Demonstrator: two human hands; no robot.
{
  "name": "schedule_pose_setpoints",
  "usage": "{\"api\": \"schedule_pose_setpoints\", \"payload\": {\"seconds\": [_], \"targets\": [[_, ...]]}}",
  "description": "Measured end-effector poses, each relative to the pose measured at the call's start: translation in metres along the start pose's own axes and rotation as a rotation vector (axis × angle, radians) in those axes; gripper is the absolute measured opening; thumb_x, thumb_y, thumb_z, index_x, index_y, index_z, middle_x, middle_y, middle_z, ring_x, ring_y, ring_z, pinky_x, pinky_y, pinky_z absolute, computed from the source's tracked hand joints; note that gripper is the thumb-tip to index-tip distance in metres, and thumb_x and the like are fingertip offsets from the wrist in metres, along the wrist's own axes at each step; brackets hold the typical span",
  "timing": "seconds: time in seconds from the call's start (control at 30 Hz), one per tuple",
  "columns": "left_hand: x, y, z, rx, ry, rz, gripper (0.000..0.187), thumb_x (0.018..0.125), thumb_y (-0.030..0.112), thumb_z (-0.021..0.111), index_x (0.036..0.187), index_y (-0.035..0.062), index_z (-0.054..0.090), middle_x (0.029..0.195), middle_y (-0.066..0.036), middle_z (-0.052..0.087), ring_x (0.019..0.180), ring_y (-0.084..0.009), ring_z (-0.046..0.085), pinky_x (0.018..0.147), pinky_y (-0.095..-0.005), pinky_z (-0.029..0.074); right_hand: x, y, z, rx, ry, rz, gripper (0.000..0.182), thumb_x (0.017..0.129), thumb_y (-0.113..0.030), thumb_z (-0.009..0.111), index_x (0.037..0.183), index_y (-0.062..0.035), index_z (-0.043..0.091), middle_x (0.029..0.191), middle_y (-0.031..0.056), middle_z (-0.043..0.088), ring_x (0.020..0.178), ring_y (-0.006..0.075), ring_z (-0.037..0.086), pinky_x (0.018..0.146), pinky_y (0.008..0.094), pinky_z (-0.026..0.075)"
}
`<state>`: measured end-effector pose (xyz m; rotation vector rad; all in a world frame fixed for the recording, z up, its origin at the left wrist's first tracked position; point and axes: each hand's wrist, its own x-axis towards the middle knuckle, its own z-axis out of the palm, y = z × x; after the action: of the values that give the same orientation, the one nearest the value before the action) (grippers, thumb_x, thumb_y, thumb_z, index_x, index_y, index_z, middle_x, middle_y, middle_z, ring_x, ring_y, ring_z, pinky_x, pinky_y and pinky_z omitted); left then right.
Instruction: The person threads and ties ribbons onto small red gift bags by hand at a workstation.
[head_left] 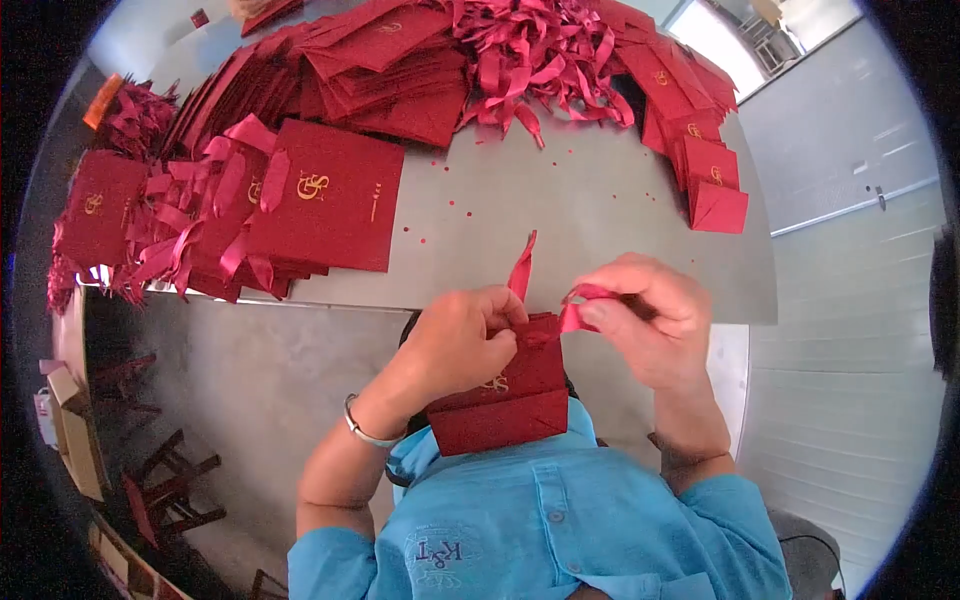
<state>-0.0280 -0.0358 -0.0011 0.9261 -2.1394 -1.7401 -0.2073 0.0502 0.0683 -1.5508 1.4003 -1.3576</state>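
Tabletop room before hands, bags flanking, ribbons beyond

Dark stool on grey floor, left; cardboard box nearby; pale panelling, right.

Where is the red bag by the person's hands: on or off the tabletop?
Off. The red bag shows past the near edge of the table, overlapping the blue shirt; whether its top touches that edge, I cannot tell.

Forearms angled inward, left hand curled and pinching, right hand near it — thumb and fingers pinched
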Motion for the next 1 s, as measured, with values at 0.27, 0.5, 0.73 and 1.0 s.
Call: {"api": "schedule_pose_setpoints", "payload": {"seconds": [0.27, 0.5, 0.73, 1.0], "targets": [[-0.004, 0.005, -0.01, -0.046, -0.025, 0.03, 0.022, 0.074, -0.006, 0.052, 0.096, -0.0038, 0.053, 0.079, -0.007, 0.063, 0.074, -0.0077, 0.058, 0.063, -0.0253, 0.047, -0.012, 0.043, 0.012, -0.002, -0.184, 0.293, 0.012, 0.077, 0.002, 0.07, 0.087, 0.0005, 0.064, 0.088, 0.006, 0.065, 0.079, 0.0098, 0.06, 0.067, 0.0253, 0.05], [-0.006, -0.007, -0.011, -0.079, -0.048, 0.094, 0.022, 0.076, -0.007, 0.056, 0.097, -0.0018, 0.054, 0.082, -0.007, 0.064, 0.077, -0.0102, 0.061, 0.067, -0.0254, 0.048, -0.015, 0.048, 0.025, -0.221, -0.15, 0.165, 0.015, 0.072, 0.005, 0.07, 0.083, -0.0007, 0.063, 0.084, 0.0066, 0.066, 0.073, 0.0102, 0.061, 0.064, 0.024, 0.05], [-0.02, -0.008, -0.049, 0.056, -0.068, 0.169, 0.021, 0.074, -0.002, 0.062, 0.094, 0.0, 0.06, 0.082, -0.007, 0.069, 0.078, -0.0109, 0.065, 0.067, -0.0249, 0.051, -0.012, 0.045, 0.024, -0.207, -0.161, 0.187, 0.013, 0.071, 0.005, 0.071, 0.08, -0.0008, 0.063, 0.081, 0.0054, 0.065, 0.071, 0.0098, 0.061, 0.062, 0.0229, 0.05], [-0.034, -0.003, -0.068, 0.084, -0.229, -0.004, 0.023, 0.073, 0.001, 0.069, 0.095, 0.0021, 0.065, 0.081, -0.006, 0.07, 0.07, -0.0069, 0.062, 0.061, -0.0223, 0.049, -0.012, 0.04, 0.029, -0.164, -0.194, 0.162, 0.012, 0.072, 0.008, 0.068, 0.078, 0.0013, 0.06, 0.081, 0.0077, 0.065, 0.069, 0.0109, 0.063, 0.058, 0.0219, 0.049]]}}
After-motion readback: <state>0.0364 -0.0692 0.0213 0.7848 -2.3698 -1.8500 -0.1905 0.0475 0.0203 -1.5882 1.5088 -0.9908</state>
